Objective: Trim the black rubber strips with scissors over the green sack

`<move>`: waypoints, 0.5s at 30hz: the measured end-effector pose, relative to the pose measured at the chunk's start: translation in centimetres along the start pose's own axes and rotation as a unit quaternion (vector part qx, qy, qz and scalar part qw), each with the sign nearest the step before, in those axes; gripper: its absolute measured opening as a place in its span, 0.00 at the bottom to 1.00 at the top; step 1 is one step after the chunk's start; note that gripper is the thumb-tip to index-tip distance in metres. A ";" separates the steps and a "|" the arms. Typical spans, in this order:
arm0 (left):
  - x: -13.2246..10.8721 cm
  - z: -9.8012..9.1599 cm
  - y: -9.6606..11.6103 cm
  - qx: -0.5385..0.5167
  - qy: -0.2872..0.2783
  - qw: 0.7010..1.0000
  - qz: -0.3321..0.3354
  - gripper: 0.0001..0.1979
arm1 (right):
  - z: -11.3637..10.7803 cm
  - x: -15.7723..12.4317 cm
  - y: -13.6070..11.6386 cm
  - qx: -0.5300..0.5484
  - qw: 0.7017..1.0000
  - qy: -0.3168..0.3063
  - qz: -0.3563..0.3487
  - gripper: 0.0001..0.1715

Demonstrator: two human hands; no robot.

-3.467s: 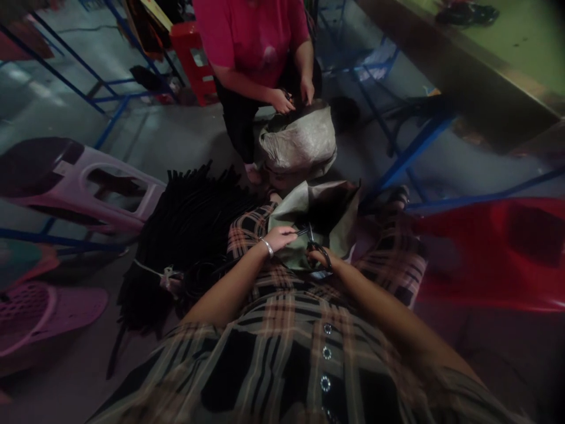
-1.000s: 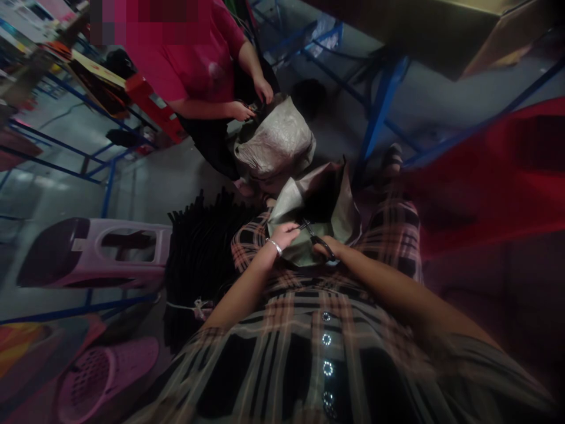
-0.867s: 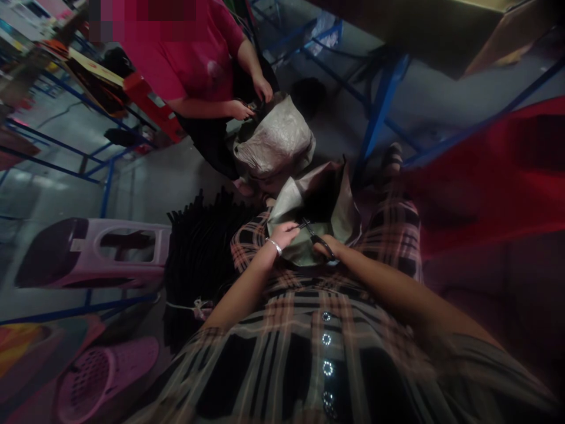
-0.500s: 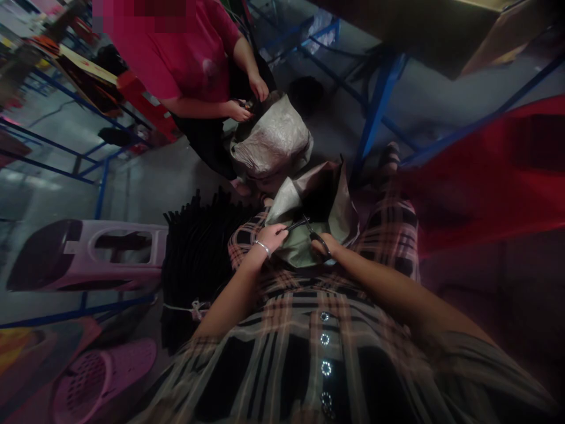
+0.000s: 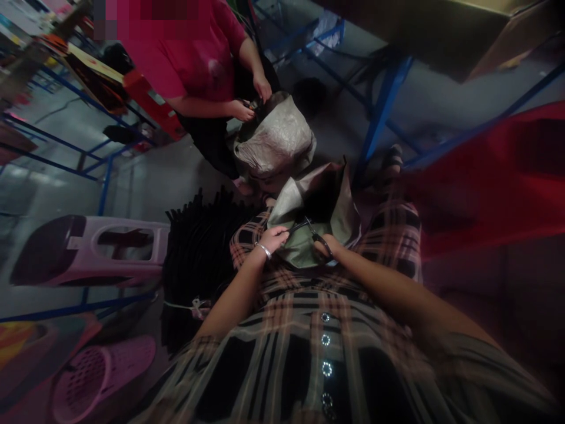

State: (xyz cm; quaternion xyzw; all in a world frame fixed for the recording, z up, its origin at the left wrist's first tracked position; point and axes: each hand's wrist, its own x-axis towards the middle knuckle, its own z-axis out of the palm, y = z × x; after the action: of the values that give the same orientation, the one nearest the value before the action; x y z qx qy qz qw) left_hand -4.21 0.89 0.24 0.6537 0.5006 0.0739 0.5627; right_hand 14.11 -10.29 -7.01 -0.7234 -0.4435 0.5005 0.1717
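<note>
My right hand (image 5: 325, 246) is closed around the handles of a pair of scissors (image 5: 318, 237), whose blades point up and to the left. Between the fingertips of my left hand (image 5: 272, 238) is a thin black strip (image 5: 297, 227), its far end at the scissor blades. Both hands are over the mouth of an open woven sack (image 5: 293, 203) standing between my knees. To the left of my leg lies a thick bundle of black strips (image 5: 198, 253), bound with a pale tie (image 5: 194, 306). Whether the blades touch the strip is too small to tell.
Across from me a person in a pink shirt (image 5: 198, 65) works with both hands over another sack (image 5: 278, 138). A purple plastic stool (image 5: 119, 247) and a pink basket (image 5: 106, 377) are at left. Blue metal frames (image 5: 384, 106) and red material (image 5: 494, 182) stand at right.
The view has shifted slightly, moving the surroundings a little to the right. My hands keep nearly the same pose over the sack, with the scissors and the strip still held.
</note>
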 end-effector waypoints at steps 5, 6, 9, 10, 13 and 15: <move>0.2 -0.2 -0.4 -0.017 -0.005 1.000 -0.004 0.16 | 0.1 -0.4 0.0 0.024 1.000 0.016 -0.010 0.16; 0.3 -0.3 -0.5 -0.020 -0.005 1.000 -0.004 0.16 | 0.1 -0.5 -0.1 0.024 1.000 0.016 -0.010 0.17; 0.3 -0.3 -0.4 -0.021 -0.008 1.000 -0.008 0.15 | -0.1 -0.7 -0.2 0.007 1.000 0.017 -0.013 0.18; 0.3 -0.3 -0.4 -0.020 -0.007 1.000 -0.009 0.15 | -0.1 -0.7 -0.3 -0.002 1.000 0.020 -0.014 0.18; 0.3 -0.3 -0.1 -0.025 -0.010 1.000 -0.012 0.14 | -0.2 -0.9 -0.5 -0.025 0.999 0.035 -0.019 0.19; 0.2 -0.3 0.1 -0.031 -0.014 0.999 -0.015 0.14 | -0.2 -1.0 -0.6 -0.034 0.999 0.038 -0.018 0.19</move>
State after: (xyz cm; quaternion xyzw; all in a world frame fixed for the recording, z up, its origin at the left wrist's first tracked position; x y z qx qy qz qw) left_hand -4.23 1.22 0.28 0.6290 0.5001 0.0723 0.5908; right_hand 13.88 -10.72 -5.93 -0.7391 -0.4666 0.4540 0.1729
